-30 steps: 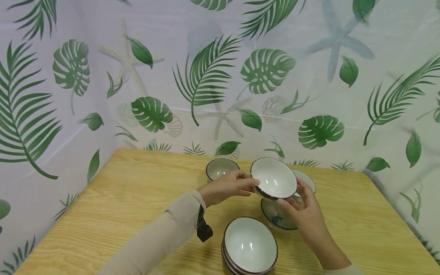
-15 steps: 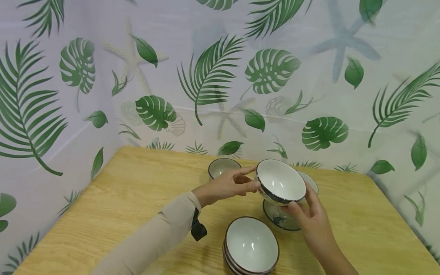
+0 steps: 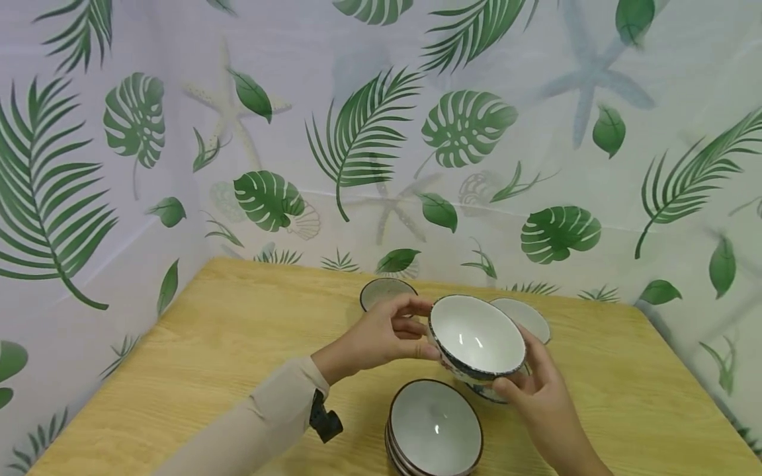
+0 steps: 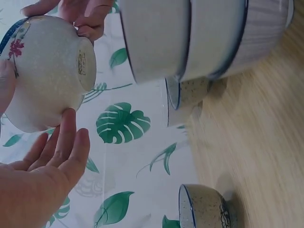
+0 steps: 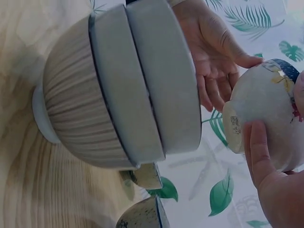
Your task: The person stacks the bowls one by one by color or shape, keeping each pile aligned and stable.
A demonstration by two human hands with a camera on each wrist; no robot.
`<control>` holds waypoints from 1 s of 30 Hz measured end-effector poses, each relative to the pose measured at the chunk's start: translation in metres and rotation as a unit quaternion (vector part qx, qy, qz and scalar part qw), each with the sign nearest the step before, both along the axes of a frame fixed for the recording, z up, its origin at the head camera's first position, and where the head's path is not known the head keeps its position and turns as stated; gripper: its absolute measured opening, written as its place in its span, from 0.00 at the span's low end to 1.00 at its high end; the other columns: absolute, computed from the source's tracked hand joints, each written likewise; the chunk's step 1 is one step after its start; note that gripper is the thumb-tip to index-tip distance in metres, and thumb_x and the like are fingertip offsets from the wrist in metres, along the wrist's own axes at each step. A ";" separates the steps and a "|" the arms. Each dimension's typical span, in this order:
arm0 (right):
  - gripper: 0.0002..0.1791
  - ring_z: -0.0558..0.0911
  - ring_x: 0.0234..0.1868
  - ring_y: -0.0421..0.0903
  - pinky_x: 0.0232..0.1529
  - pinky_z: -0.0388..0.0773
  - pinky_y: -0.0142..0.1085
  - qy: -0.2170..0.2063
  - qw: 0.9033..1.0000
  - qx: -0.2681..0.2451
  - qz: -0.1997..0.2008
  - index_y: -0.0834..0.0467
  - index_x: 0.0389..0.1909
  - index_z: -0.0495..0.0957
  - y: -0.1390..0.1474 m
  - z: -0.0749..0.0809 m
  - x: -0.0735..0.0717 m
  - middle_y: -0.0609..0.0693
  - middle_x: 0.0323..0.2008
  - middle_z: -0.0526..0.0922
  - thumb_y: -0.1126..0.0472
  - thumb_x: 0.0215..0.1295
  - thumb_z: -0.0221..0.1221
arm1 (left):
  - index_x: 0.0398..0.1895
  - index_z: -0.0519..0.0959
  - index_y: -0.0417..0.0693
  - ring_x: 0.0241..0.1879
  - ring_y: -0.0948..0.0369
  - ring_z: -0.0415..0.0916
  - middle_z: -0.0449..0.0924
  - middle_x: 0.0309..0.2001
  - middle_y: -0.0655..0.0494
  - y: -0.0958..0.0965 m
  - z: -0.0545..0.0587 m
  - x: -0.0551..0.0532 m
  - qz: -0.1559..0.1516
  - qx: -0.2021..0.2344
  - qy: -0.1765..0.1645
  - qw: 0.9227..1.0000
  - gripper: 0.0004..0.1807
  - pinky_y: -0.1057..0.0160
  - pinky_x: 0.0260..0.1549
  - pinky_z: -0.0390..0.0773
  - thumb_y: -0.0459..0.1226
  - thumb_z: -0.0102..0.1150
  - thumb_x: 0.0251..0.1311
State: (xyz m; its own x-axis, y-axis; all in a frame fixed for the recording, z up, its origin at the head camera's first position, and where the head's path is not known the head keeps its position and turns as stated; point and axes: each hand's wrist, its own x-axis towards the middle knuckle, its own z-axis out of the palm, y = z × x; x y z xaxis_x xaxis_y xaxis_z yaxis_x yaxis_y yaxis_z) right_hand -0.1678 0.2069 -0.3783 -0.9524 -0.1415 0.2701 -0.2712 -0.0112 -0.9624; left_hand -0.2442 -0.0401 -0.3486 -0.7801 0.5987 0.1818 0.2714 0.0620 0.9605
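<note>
1. The held bowl (image 3: pixel 476 336), white inside, is right of centre in the head view, lower and slightly further left than half a second ago.
2. The right hand (image 3: pixel 544 396) grips its right side, thumb in front, fingers partly spread.
3. The left hand (image 3: pixel 375 337) has also shifted down and left; its thumb and fingers pinch the bowl's left side.
4. The blue-patterned bowl (image 3: pixel 488 394) behind is more covered now.
5. The stacked bowls (image 3: pixel 436 426) at bottom centre stay put.

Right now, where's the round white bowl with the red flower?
In the head view, the flowered bowl is held up right of centre, just beyond the stack of brown-rimmed white bowls.
</note>
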 end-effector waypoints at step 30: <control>0.46 0.75 0.51 0.37 0.42 0.77 0.29 0.058 0.987 0.139 0.049 0.62 0.71 0.55 -0.012 -0.004 0.023 0.45 0.62 0.66 0.69 0.53 0.69 | 0.70 0.64 0.50 0.56 0.60 0.71 0.67 0.62 0.54 -0.029 -0.019 0.038 -0.033 0.007 -0.026 0.999 0.50 0.64 0.55 0.75 0.38 0.79 0.39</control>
State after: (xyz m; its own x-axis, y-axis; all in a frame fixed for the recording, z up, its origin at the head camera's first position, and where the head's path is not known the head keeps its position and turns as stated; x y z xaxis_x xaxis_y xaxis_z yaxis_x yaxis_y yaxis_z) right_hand -0.1450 0.1953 -0.3822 -0.8954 -0.3159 0.3139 -0.3902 0.2171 -0.8948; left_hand -0.2061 -0.0695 -0.3680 -0.7474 0.6471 0.1504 0.2239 0.0321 0.9741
